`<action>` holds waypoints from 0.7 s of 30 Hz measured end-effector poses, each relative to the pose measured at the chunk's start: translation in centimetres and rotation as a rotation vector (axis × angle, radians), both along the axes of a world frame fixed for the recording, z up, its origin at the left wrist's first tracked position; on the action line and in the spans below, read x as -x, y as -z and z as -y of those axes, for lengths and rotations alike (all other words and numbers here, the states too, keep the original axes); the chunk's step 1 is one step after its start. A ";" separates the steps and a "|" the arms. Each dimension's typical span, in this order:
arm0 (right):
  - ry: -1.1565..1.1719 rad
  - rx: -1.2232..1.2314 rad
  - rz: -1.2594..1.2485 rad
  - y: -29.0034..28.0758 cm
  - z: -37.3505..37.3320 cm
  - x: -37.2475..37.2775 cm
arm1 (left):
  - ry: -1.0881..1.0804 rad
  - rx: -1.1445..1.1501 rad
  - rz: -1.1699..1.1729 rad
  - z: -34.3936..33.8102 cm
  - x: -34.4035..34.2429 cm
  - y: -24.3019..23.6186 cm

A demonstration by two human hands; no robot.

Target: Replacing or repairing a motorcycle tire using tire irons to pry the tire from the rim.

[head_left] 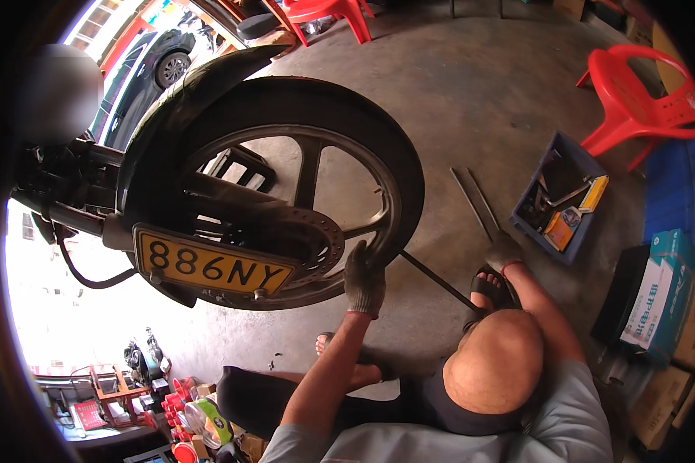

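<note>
A motorcycle wheel (413, 177) with a black tyre and spoked metal rim stands out from the machine's fork. My left hand (364, 284), in a grey work glove, is closed round the lower right of the tyre and rim. One dark tyre lever (439, 279) slants from the tyre's edge down to my knee. On the right, my gloved right hand (505, 253) is low beside my foot, closed at the near end of two long thin tyre levers (473, 199). Its fingertips are hidden, so whether it grips one or both I cannot tell. A brake disc (328, 245) shows behind the spokes.
A yellow number plate (208, 258) hangs below the mudguard (150, 139). A blue toolbox (557, 154) with tools and small boxes lies right of my right hand. Red plastic chairs (622, 100) and stacked cartons (664, 293) stand to the right. Another person's blurred head (62, 92) is far left.
</note>
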State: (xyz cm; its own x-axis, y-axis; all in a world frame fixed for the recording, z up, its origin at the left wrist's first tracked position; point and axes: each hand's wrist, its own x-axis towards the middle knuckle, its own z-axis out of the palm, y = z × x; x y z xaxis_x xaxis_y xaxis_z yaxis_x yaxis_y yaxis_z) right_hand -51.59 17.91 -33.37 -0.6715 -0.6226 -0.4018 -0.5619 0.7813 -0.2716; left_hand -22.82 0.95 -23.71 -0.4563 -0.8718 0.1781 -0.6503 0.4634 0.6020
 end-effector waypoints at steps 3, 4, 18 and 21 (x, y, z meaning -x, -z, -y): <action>0.056 0.183 0.121 -0.6 -1.9 0.6 | 0.043 -0.028 -0.018 -1.6 1.6 -1.5; 0.065 0.325 0.139 -0.9 -2.5 1.1 | 0.102 0.005 -0.002 -2.1 2.5 -2.0; 0.279 1.185 0.562 -10.7 3.8 -1.0 | 0.151 0.042 -0.178 -0.2 4.4 -4.6; 0.231 1.298 0.494 -2.9 5.9 1.2 | 0.087 0.035 -0.351 1.6 6.4 -5.4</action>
